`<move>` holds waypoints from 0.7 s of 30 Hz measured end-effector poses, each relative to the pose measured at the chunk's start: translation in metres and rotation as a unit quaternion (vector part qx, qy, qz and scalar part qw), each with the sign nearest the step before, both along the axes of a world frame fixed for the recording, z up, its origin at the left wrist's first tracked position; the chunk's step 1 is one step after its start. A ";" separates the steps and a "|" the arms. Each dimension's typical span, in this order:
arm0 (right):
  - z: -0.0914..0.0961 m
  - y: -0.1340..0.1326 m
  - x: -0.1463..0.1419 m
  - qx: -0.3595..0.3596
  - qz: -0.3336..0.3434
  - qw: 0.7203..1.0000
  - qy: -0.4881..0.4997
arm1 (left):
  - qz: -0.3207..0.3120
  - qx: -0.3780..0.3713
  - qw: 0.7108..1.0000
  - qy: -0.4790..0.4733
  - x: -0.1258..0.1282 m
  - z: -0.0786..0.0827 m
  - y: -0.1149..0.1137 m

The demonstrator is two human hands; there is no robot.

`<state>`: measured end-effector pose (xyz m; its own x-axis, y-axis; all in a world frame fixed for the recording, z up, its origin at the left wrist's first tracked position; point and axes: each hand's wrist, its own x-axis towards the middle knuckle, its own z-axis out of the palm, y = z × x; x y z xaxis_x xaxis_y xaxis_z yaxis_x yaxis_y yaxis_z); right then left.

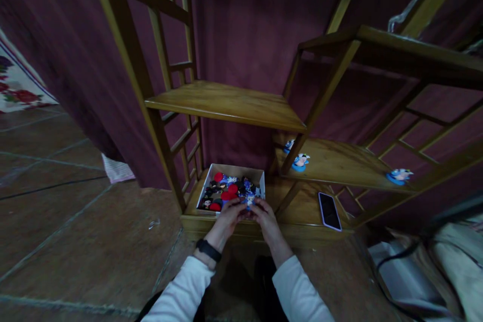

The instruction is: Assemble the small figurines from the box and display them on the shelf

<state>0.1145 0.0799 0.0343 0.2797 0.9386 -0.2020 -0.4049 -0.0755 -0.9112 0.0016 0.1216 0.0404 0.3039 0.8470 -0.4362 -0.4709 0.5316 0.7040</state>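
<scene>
A white cardboard box [258,177] full of small red, blue and black figurines sits on the lowest board of a wooden shelf unit [230,103]. Both my hands reach into its near edge. My left hand [229,215] has its fingers curled around small pieces at the box front. My right hand [264,214] is pinched beside it, and a blue figurine [249,200] shows between the two hands. A black band circles my left wrist.
A phone [329,211] lies face up on the bottom board, right of the box. Blue figurines stand on the middle right shelf, two [300,161] near the post and one [399,176] further right. Bags [415,266] lie on the tiled floor at right.
</scene>
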 end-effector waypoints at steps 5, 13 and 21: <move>0.007 -0.011 0.001 0.021 -0.019 1.000 -0.008 | 0.027 0.022 0.999 -0.001 -0.003 0.009 -0.012; 0.011 -0.059 -0.003 0.007 0.044 0.999 -0.006 | -0.009 0.032 0.999 0.032 -0.026 0.019 -0.065; -0.007 -0.097 -0.009 -0.027 0.083 0.996 0.005 | 0.023 -0.019 0.999 0.014 -0.029 -0.008 -0.113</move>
